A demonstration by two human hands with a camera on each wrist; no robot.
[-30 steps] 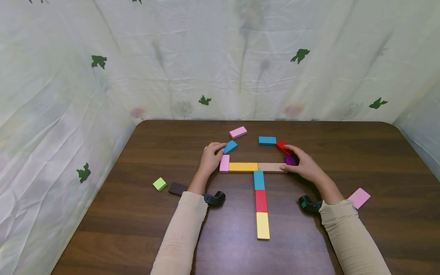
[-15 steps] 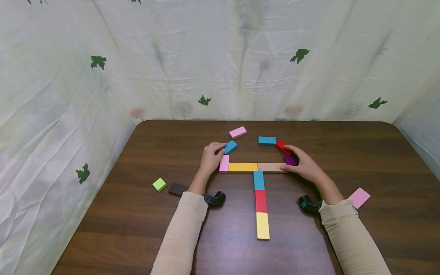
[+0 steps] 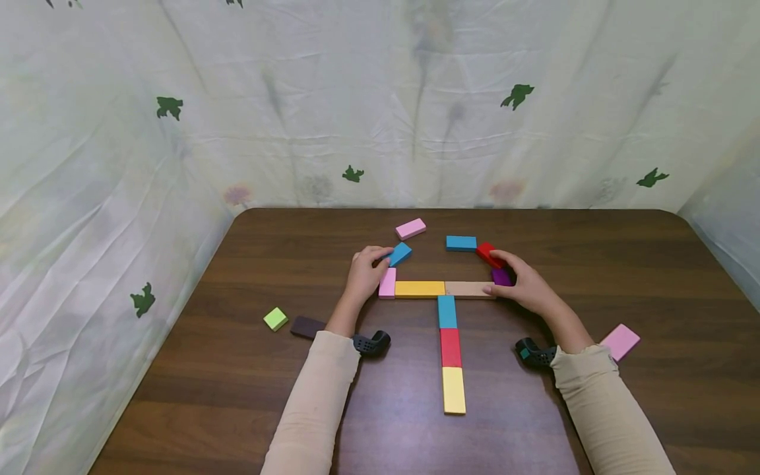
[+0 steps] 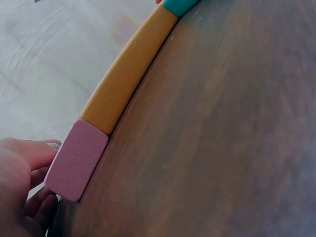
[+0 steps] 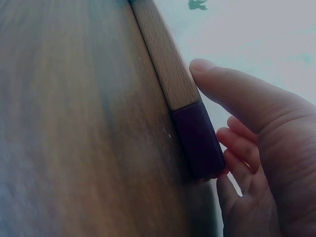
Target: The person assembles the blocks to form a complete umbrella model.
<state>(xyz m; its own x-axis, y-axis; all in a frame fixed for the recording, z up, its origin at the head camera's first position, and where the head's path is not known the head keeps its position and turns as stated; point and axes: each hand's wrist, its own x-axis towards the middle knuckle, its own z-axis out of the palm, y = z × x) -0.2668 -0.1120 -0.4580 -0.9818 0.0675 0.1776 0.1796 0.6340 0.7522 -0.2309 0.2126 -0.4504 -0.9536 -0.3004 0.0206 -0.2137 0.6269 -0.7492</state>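
Near the table's far side, my left hand [image 3: 363, 272] pinches a blue block [image 3: 400, 254] between thumb and forefinger. Just below it lies a pink block [image 3: 387, 283], end to side with a yellow-orange block [image 3: 419, 289]; the left wrist view hides the blue block behind the pink one [image 4: 77, 160]. My right hand [image 3: 525, 280] has its forefinger touching a red block [image 3: 487, 252]. Its thumb rests by a bare wood block [image 3: 467, 289], and a purple block [image 3: 502, 277] is between thumb and fingers. In the right wrist view several fingers reach behind the purple block [image 5: 199, 140].
A column of blue [image 3: 447, 311], red [image 3: 451, 347] and pale yellow blocks [image 3: 454, 390] runs towards the front. Another blue block [image 3: 461, 243] meets the red one. Loose pink [image 3: 411, 229], green [image 3: 276, 318], dark [image 3: 306, 327] and pink blocks [image 3: 621, 342] lie around on the table [image 3: 196, 402].
The blue block at my left fingertips has shifted slightly to the right. My right hand and the other blocks look unmoved.
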